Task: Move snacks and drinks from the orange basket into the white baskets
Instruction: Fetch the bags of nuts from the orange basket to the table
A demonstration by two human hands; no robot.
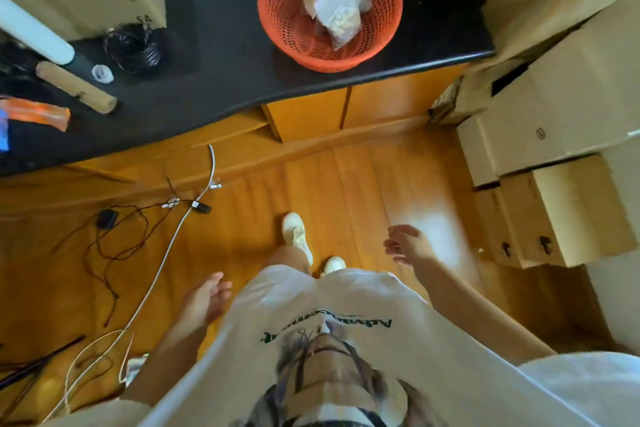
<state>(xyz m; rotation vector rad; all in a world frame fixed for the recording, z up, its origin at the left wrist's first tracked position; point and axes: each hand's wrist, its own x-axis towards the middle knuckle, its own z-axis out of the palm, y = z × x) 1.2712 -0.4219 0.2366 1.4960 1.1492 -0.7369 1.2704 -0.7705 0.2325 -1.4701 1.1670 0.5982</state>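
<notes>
Orange mesh basket (329, 7) holds clear snack bags (337, 3); left hand (204, 300) and right hand (405, 244) hang loose, empty.

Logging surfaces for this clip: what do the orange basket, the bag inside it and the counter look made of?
Orange basket: moulded plastic, judging by its perforated lattice wall. Clear bag: thin crinkled plastic film, pale snack pieces showing through. Counter: dark, smooth top with a rounded edge, possibly stone or laminate; blur leaves it open.

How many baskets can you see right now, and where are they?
1. Only the orange basket shows, sitting on the black countertop near its front edge, with clear plastic snack bags inside. No white baskets are in view; they may lie outside the frame.
</notes>
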